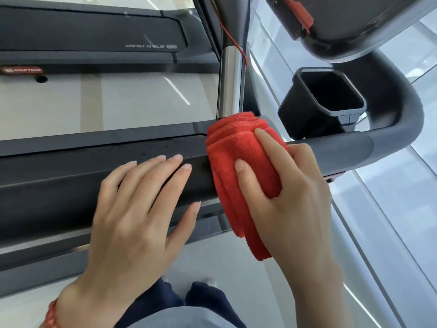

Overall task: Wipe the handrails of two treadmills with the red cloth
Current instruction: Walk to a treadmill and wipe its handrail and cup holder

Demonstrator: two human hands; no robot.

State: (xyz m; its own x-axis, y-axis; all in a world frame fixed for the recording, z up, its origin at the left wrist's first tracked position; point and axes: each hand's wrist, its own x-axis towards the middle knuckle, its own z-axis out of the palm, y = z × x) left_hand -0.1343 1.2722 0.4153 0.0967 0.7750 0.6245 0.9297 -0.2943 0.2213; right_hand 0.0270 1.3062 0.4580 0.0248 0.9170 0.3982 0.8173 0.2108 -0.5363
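Pale gym floor; right hand fingers clasp red cloth round handrail; left hand flat.

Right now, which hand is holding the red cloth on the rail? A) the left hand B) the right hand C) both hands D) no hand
B: the right hand wraps the red cloth round the handrail, while the left hand lies flat on it.

Hands: two, left and right
Cloths: one, red
Handrails: one
Cup holders: one
Bracelets: one
Cords: one
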